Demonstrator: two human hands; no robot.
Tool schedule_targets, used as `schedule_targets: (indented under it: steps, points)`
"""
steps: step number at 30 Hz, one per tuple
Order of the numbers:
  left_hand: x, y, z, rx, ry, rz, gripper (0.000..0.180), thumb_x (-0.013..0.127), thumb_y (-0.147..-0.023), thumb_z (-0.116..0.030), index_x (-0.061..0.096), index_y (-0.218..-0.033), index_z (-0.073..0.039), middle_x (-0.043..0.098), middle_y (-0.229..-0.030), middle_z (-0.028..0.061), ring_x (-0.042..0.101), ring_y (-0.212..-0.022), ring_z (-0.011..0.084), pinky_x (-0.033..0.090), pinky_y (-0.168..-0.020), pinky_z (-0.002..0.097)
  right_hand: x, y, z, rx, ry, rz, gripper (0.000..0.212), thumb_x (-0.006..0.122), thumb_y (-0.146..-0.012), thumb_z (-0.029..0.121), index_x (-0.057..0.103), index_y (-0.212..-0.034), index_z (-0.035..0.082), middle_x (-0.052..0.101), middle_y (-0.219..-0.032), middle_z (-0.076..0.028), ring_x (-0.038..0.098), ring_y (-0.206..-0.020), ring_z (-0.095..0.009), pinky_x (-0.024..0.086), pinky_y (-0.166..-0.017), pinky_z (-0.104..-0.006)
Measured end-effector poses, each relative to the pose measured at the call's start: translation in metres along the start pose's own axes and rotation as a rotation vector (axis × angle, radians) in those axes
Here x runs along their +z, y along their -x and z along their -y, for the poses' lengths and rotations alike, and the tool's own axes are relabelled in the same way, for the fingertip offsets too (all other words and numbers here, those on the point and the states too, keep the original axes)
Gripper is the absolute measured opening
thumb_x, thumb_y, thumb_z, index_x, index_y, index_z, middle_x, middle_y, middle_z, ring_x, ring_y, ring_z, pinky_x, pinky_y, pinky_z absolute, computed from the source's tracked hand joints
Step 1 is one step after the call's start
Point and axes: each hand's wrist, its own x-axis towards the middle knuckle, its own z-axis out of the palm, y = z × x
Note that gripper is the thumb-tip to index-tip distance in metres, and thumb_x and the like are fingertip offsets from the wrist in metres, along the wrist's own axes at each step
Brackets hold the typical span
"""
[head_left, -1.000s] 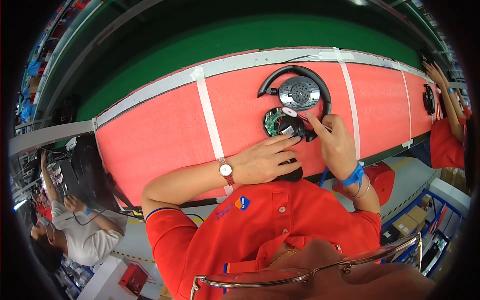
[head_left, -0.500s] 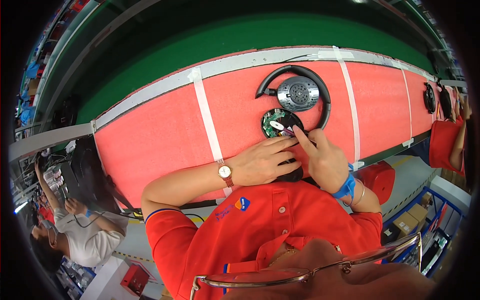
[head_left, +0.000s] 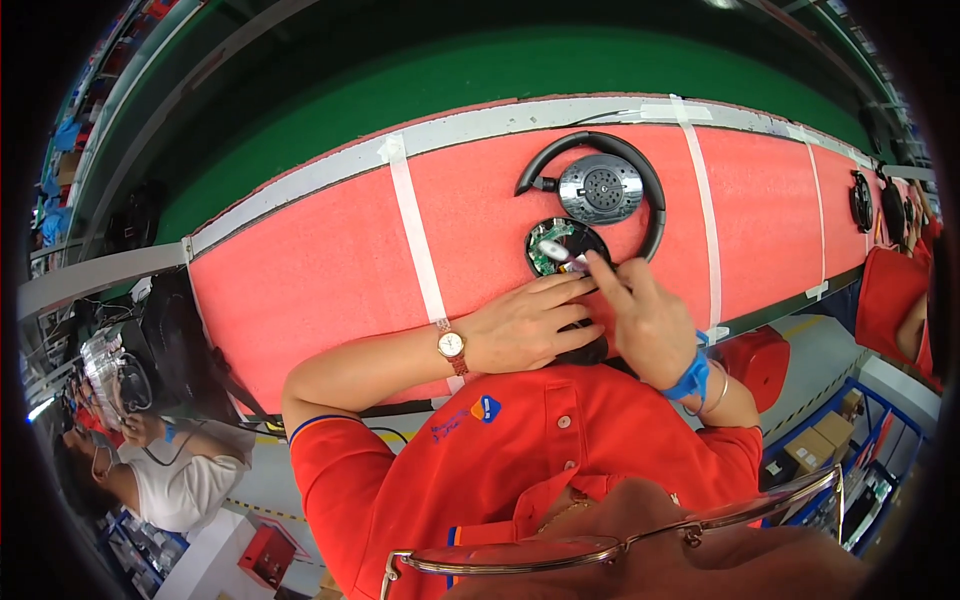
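A pair of black over-ear headphones (head_left: pixel 652 190) lies on the pink mat. One cup (head_left: pixel 600 188) shows a grey round plate with holes. Nearer me, the opened ear cup (head_left: pixel 535 262) exposes a green circuit board (head_left: pixel 543 238) and small wires. My left hand (head_left: pixel 520 325) bends across its near edge, the fingers closed over a black rounded part (head_left: pixel 585 350), mostly hidden under the hand. Over the open cup, my right hand (head_left: pixel 645 320) pinches a thin purplish stick-like tool with a white oval end (head_left: pixel 552 250); its tip is blurred.
White tape strips (head_left: pixel 415 235) cross the mat (head_left: pixel 310 280). Beyond its far edge runs a green surface (head_left: pixel 450 90). Another pair of headphones (head_left: pixel 861 202) lies at far right, near another person. A person in white (head_left: pixel 190 480) works at left. A red stool (head_left: pixel 755 365) stands right.
The white end of the tool has shifted slightly and blurred over the circuit board. My hands stay nearly in place. The person at left has lowered an arm.
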Motion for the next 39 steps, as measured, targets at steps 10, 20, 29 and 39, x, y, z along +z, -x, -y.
schedule_targets:
  steps: [10, 20, 29, 39]
  points:
    - [-0.002, -0.002, 0.001, -0.023, 0.003, 0.063, 0.053, 0.069, -0.060, -0.011, 0.061, -0.112, -0.009, 0.057, -0.111, 0.0098, 0.043, -0.126, 0.0323, 0.035, -0.107, 0.0473, 0.003, -0.003, 0.003, -0.059, -0.019, -0.001, 0.061, 0.057, -0.070, -0.005, 0.052, -0.129, 0.009, 0.050, -0.087, -0.009, 0.058, -0.067, -0.026, 0.049, -0.054, -0.0347]
    - [0.001, 0.003, -0.002, -0.023, -0.006, 0.022, 0.053, 0.069, -0.060, -0.008, 0.060, -0.112, -0.008, 0.057, -0.110, 0.0111, 0.040, -0.129, 0.0330, 0.032, -0.109, 0.0490, -0.029, -0.003, -0.031, 0.180, -0.013, -0.121, 0.041, 0.058, -0.082, -0.002, 0.059, -0.121, 0.009, 0.053, -0.088, -0.009, 0.057, -0.066, -0.024, 0.047, -0.054, -0.0314]
    - [-0.005, 0.002, -0.002, 0.008, -0.026, 0.053, 0.053, 0.069, -0.062, -0.005, 0.058, -0.114, -0.006, 0.055, -0.113, 0.0126, 0.038, -0.131, 0.0336, 0.031, -0.110, 0.0495, -0.015, -0.064, -0.093, 0.457, -0.828, 0.116, 0.036, 0.064, -0.089, 0.021, 0.056, -0.117, 0.001, 0.049, -0.072, 0.005, 0.045, -0.059, -0.005, 0.035, -0.049, -0.0209]
    - [-0.075, -0.006, 0.036, 0.035, -0.337, -0.450, 0.038, 0.056, -0.063, 0.008, 0.068, -0.095, -0.009, 0.065, -0.101, 0.0043, 0.055, -0.113, 0.0273, 0.044, -0.095, 0.0448, -0.036, -0.111, -0.091, 0.260, -1.369, 0.004, 0.026, 0.061, -0.084, 0.001, 0.054, -0.108, 0.004, 0.051, -0.087, 0.002, 0.038, -0.061, -0.001, 0.027, -0.046, -0.0161]
